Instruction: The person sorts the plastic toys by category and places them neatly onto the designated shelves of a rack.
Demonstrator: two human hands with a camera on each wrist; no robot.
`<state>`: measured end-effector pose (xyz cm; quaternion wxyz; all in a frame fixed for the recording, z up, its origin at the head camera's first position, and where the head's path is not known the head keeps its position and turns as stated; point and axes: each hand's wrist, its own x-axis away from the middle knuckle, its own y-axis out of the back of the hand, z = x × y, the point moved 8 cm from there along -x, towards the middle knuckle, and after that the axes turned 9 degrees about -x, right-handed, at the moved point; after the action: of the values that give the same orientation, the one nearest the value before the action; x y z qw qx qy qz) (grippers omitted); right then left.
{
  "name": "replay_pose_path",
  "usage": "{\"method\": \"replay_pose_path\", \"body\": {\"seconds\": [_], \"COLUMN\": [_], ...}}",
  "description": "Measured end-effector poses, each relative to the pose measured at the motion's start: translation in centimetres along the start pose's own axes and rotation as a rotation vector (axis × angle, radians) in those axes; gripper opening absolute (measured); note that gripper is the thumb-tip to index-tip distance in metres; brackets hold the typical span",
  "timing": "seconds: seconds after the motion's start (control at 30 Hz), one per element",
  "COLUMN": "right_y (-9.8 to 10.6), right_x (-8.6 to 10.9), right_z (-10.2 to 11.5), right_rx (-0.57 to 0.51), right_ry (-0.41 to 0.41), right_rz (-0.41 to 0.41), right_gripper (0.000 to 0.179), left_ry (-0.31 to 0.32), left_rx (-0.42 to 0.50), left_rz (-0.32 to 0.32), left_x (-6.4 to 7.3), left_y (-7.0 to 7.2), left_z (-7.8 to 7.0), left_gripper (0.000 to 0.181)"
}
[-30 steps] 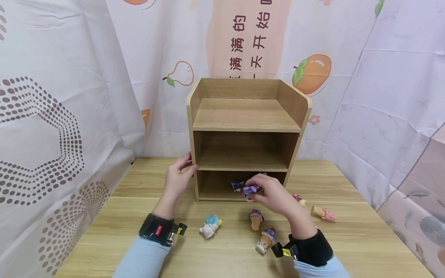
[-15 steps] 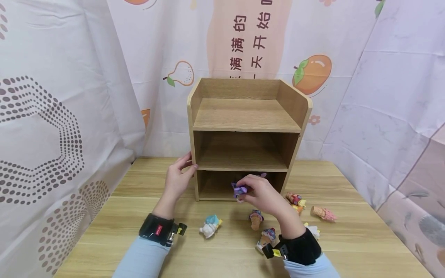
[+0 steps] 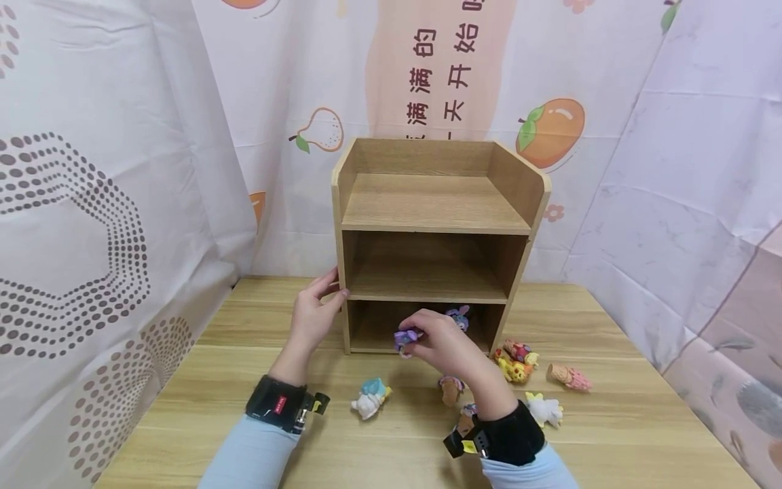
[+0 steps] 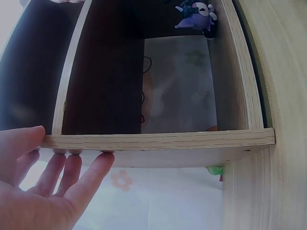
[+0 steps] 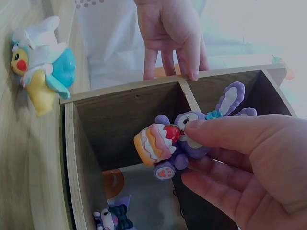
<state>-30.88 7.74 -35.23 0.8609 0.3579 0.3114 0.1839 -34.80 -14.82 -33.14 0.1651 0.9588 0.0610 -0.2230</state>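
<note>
At bottom compartment (image 3: 374, 327) of wooden shelf unit (image 3: 435, 200), pinches purple rabbit figurine (image 5: 194, 150) with right hand (image 3: 442, 346); touches outer side panel (image 4: 163, 157) with spread left hand (image 3: 311, 314).

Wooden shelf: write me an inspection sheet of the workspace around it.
Surface: wood-grain table, loose figurines on it.
Job's things: purple rabbit figurine, held at the wooden shelf's bottom compartment; purple-eared figurine inside, right.
Clutter: nothing seen beyond the loose figurines.
Hands: left hand touches the wooden shelf's left side; right hand pinches the purple rabbit figurine.
Cables: none identifiable.
Surroundings: printed curtains behind and beside the table.
</note>
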Motion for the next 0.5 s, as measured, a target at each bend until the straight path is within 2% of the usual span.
{"method": "replay_pose_path", "body": {"seconds": [0.17,0.5], "right_y": [-0.5,-2.2], "right_x": [-0.3,-1.5], "right_z": [-0.1,-0.7], "right_rx": [-0.017,-0.042], "right_ry": [0.010,-0.038], "right_rz": [-0.004,0.035], "right_gripper": [0.026,0.024], "left_ry": [0.011,-0.026], "left_rx": [0.018,0.034], "left_rz": [-0.006,-0.017], "left_x": [-0.8,-0.9], "left_y": [-0.5,-0.4], "left_z": [2.7,3.0], "left_gripper": [0.052,0.051]}}
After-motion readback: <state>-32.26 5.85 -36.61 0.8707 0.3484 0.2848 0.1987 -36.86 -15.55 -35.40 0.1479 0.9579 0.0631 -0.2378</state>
